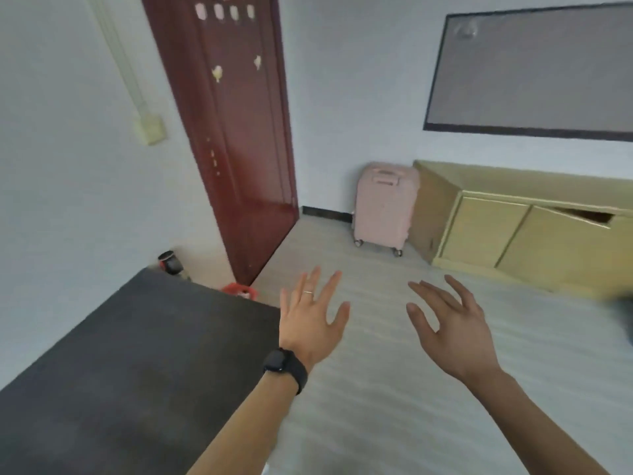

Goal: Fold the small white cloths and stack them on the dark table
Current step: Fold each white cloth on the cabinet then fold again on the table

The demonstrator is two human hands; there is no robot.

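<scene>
The dark table [130,358] fills the lower left of the head view, its top bare where I can see it. My left hand [310,320] hovers just past the table's right edge with fingers spread and nothing in it; a black watch sits on that wrist. My right hand [448,327] is raised over the light floor, fingers loosely spread and holding nothing. No white cloth shows in this frame. The picture is blurred.
A dark red door [233,132] stands ahead on the left. A pink suitcase [385,207] stands beside a low yellow cabinet [524,231] at the far wall. A red basket [241,291] and a dark container [170,262] sit behind the table.
</scene>
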